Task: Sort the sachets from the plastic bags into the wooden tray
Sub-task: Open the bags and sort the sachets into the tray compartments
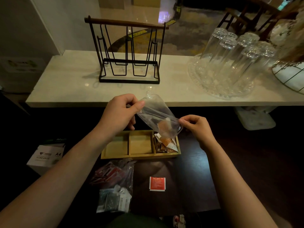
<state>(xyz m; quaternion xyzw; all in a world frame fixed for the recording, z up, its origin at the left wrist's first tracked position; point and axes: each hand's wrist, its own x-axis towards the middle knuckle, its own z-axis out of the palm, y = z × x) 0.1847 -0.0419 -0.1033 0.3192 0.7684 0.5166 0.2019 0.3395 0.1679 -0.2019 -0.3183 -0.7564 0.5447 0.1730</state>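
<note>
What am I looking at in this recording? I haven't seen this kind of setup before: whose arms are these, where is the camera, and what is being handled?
There is no machine: a person wears a camera on the head, looking down at their own arms. The left hand and right hand hold a clear plastic bag, tipped over a wooden tray with three compartments. Brown sachets fill the right compartment; the other two look bare. Nearer the person lie a bag of red sachets, a bag of dark sachets and one loose red sachet. On the pale counter behind stand a wire rack and upturned glasses.
</note>
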